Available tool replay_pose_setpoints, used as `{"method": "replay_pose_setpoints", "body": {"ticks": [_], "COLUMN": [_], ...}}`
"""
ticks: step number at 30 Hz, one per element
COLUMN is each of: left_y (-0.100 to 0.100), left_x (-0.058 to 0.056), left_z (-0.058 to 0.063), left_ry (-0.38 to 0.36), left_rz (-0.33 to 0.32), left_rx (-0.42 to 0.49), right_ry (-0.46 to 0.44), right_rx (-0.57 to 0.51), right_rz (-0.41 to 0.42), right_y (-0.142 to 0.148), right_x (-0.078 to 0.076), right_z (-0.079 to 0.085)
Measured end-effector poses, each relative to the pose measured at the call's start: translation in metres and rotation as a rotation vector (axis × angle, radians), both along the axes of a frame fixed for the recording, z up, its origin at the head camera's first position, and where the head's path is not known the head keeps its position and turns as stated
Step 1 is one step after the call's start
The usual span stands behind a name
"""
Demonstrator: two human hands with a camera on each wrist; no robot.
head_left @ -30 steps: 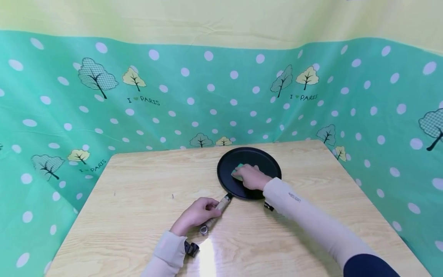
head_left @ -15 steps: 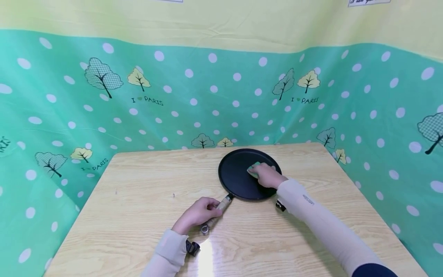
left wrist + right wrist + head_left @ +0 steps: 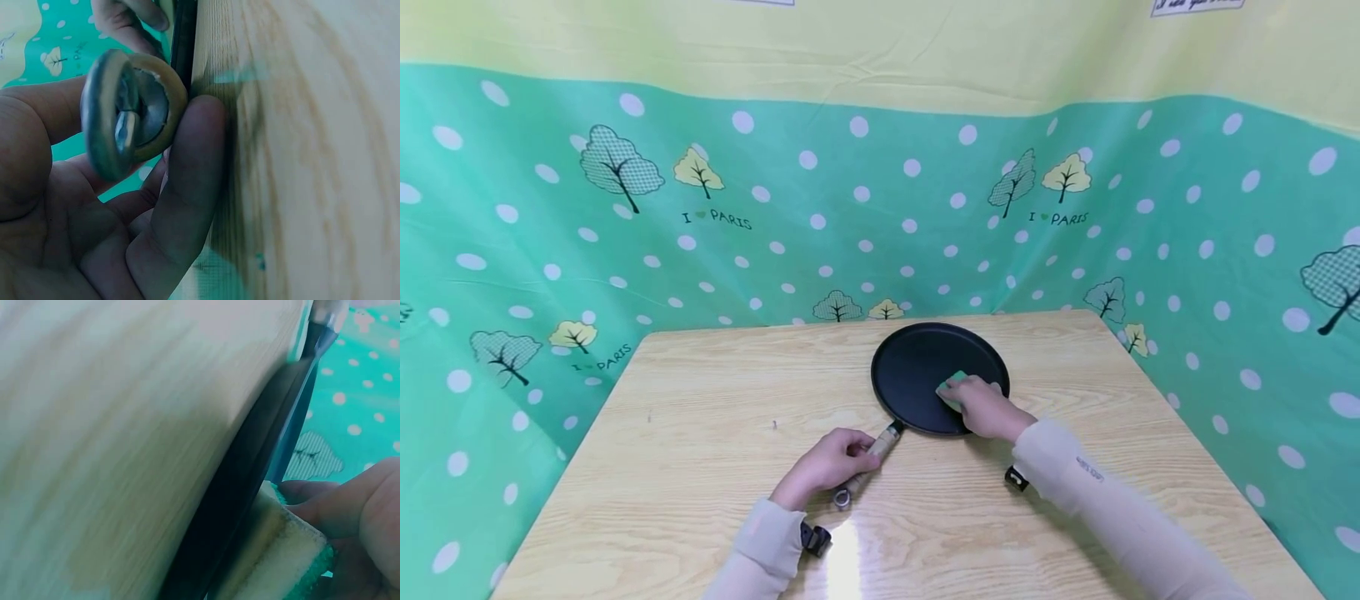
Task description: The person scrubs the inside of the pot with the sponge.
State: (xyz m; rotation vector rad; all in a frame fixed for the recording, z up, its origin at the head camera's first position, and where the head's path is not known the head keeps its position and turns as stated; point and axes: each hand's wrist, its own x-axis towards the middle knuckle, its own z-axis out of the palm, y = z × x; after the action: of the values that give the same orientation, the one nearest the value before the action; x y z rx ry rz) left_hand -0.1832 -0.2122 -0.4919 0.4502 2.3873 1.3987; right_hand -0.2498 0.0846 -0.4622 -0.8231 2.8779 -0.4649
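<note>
A round black flat pan (image 3: 917, 367) lies on the wooden table, its wood-look handle (image 3: 886, 442) pointing toward the front left. My left hand (image 3: 835, 460) grips that handle between thumb and fingers; the metal hanging ring (image 3: 106, 115) at its end shows large in the left wrist view. With my right hand (image 3: 988, 407) I hold a sponge (image 3: 281, 550), pale yellow with a green scouring side, against the pan's surface in its right front part. In the right wrist view the sponge's pale side faces the dark pan, and fingers and thumb pinch it by the edges.
The light wooden table (image 3: 700, 400) extends around the pan on all sides. A green and yellow curtain (image 3: 820, 192) with white dots and printed trees hangs behind the table and along both sides. Black camera mounts (image 3: 815, 539) sit on the wrists.
My right hand with the sponge has moved right and then toward the front across the pan. The left hand stays on the handle, and the pan keeps its place.
</note>
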Motion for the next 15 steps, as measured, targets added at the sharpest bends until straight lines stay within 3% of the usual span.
{"method": "replay_pose_setpoints", "body": {"ticks": [7,15], "left_y": [-0.001,0.001], "left_x": [0.0,-0.002], "left_z": [-0.001,-0.001], "left_ry": [0.02,0.013], "left_rz": [-0.017,-0.008], "left_rx": [0.015,-0.011], "right_ry": [-0.03,-0.061], "right_rx": [-0.018,0.027], "right_rz": [0.038,0.032], "right_y": [-0.021,-0.038], "right_x": [0.004,-0.031], "right_z": [0.0,0.004]}}
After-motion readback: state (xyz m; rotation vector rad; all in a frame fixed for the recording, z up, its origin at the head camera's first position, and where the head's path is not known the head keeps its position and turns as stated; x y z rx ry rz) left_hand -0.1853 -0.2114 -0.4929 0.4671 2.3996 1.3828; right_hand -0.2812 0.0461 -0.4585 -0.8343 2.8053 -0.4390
